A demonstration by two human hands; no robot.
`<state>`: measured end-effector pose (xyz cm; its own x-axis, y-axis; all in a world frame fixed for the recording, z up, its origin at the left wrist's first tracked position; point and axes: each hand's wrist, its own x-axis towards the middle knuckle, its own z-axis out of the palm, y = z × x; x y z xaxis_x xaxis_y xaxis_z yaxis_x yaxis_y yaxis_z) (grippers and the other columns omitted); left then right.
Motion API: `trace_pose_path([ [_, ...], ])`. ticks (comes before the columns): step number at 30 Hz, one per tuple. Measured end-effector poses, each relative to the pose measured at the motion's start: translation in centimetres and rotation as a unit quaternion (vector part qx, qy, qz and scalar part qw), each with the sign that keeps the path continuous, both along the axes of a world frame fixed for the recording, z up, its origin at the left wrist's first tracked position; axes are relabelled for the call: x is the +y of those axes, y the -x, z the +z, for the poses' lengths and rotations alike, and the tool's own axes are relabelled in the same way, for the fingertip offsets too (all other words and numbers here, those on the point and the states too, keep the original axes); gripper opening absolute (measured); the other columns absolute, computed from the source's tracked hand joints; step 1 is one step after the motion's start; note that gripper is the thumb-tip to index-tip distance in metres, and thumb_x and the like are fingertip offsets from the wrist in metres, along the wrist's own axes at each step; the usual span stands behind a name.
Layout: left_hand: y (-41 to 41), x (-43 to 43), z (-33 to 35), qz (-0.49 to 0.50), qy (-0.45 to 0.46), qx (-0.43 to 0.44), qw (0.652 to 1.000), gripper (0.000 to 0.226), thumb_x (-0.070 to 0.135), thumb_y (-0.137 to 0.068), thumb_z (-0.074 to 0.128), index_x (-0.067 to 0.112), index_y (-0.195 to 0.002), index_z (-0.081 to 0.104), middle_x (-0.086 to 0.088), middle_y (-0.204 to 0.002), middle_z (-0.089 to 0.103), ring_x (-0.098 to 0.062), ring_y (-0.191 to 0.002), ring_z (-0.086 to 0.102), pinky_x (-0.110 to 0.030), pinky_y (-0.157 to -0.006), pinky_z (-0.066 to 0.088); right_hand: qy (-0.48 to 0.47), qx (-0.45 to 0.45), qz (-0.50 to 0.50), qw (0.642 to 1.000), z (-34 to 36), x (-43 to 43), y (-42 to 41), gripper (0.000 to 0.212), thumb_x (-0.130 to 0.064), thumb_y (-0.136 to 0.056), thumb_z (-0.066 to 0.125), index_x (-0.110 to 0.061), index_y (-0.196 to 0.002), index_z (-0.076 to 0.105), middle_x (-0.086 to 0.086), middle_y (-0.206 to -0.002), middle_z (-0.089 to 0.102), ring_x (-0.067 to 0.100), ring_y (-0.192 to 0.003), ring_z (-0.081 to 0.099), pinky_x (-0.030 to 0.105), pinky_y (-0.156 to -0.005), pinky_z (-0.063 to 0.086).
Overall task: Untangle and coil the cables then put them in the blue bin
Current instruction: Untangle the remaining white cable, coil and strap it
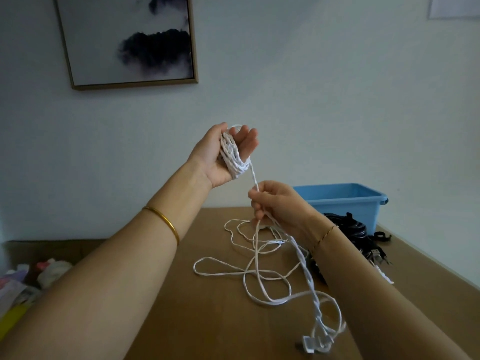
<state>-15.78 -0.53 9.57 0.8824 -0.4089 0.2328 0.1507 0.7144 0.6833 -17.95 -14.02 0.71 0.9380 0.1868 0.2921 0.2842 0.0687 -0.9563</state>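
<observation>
My left hand (220,154) is raised above the table, palm toward me, with several turns of a white twisted cable coil (233,157) wrapped around it. A taut strand runs from the coil down into my right hand (278,203), which pinches it just below. The rest of the white cable (259,274) lies in loose crossing loops on the wooden table (181,307), ending in white plugs (315,345) near the front edge. A pile of black cables (350,229) sits behind my right wrist. The blue bin (345,201) stands at the table's back right.
A framed dark-cloud picture (130,42) hangs on the wall at the upper left. Mixed soft items and papers (33,279) lie low to the left of the table. A black plug with metal prongs (376,257) rests beside the black pile.
</observation>
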Motion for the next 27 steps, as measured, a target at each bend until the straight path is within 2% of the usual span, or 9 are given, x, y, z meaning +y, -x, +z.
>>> trace_pose_path([
  [4,-0.7,0.3,0.3,0.049,0.013,-0.032,0.998,0.034,0.032,-0.104,0.034,0.009,-0.083,0.047,-0.016,-0.075,0.071,-0.028,-0.073,0.071,-0.040,-0.074,0.054,0.109,0.054,0.019,0.992,-0.9,0.0,0.5,0.004,-0.003,-0.091,0.056,-0.005,-0.095,0.056,0.011,-0.073,0.060,0.018,-0.060,0.064,0.029,-0.056,0.056],
  [8,-1.6,0.9,0.0,0.120,-0.045,-0.080,0.989,0.022,0.023,-0.104,0.037,0.012,-0.086,0.044,-0.017,-0.094,0.068,-0.029,-0.101,0.063,-0.044,-0.093,0.046,0.146,0.058,0.042,0.987,-1.5,-0.1,1.1,0.031,0.006,-0.091,0.046,-0.009,-0.116,0.059,0.011,-0.084,0.066,0.021,-0.069,0.065,0.033,-0.063,0.057],
  [11,-2.1,1.4,-0.4,0.227,-0.132,-0.157,0.952,0.019,0.014,-0.103,0.038,0.015,-0.085,0.045,-0.013,-0.102,0.063,-0.024,-0.104,0.060,-0.039,-0.082,0.050,0.163,0.057,0.032,0.984,-1.2,0.0,1.7,0.039,0.009,-0.090,0.033,-0.003,-0.112,0.063,0.010,-0.081,0.067,0.021,-0.067,0.064,0.036,-0.067,0.055],
  [13,-2.6,1.9,-1.1,0.260,-0.203,-0.205,0.921,0.016,0.014,-0.102,0.041,0.016,-0.088,0.047,-0.013,-0.109,0.062,-0.023,-0.106,0.062,-0.039,-0.085,0.050,0.126,0.056,0.008,0.990,-0.6,-0.1,2.0,0.041,0.011,-0.086,0.029,0.002,-0.104,0.064,0.014,-0.078,0.064,0.021,-0.057,0.061,0.032,-0.056,0.054],
  [15,-3.2,2.2,-2.0,0.300,-0.311,-0.268,0.861,0.013,0.015,-0.101,0.044,0.019,-0.088,0.047,-0.011,-0.113,0.062,-0.020,-0.104,0.064,-0.042,-0.092,0.049,0.088,0.052,-0.013,0.995,0.1,-0.2,2.2,0.041,0.012,-0.083,0.027,0.005,-0.101,0.063,0.015,-0.072,0.062,0.020,-0.049,0.058,0.028,-0.047,0.050],
  [17,-3.3,2.1,-2.7,0.319,-0.418,-0.335,0.782,0.011,0.017,-0.100,0.046,0.021,-0.090,0.045,-0.012,-0.117,0.059,-0.018,-0.101,0.066,-0.042,-0.090,0.052,0.057,0.045,-0.034,0.997,0.6,-0.3,2.2,0.041,0.012,-0.083,0.026,0.004,-0.097,0.063,0.016,-0.068,0.062,0.022,-0.049,0.061,0.029,-0.048,0.052],
  [21,-2.6,1.6,-3.0,0.306,-0.536,-0.435,0.656,0.016,0.013,-0.098,0.047,0.001,-0.087,0.044,-0.020,-0.108,0.050,-0.021,-0.078,0.069,-0.018,-0.056,0.050,-0.022,0.051,-0.091,0.994,0.9,-0.7,1.8,0.038,0.011,-0.085,0.025,-0.001,-0.085,0.061,0.018,-0.073,0.065,0.029,-0.057,0.067,0.039,-0.059,0.057],
  [24,-1.7,1.6,-2.9,0.280,-0.622,-0.470,0.560,0.017,0.012,-0.094,0.048,0.003,-0.081,0.043,-0.014,-0.095,0.055,-0.013,-0.071,0.070,-0.022,-0.057,0.049,-0.088,0.079,-0.118,0.986,0.7,-1.4,1.3,0.037,0.011,-0.087,0.024,-0.002,-0.078,0.057,0.018,-0.070,0.067,0.028,-0.055,0.068,0.032,-0.052,0.057],
  [27,-1.5,1.7,-3.4,0.259,-0.670,-0.475,0.508,0.011,0.014,-0.092,0.049,0.012,-0.083,0.043,-0.007,-0.091,0.057,-0.008,-0.068,0.069,-0.027,-0.061,0.049,-0.090,0.083,-0.120,0.985,0.5,-1.6,1.1,0.037,0.010,-0.088,0.023,-0.003,-0.078,0.056,0.016,-0.066,0.067,0.026,-0.054,0.068,0.030,-0.050,0.055],
])
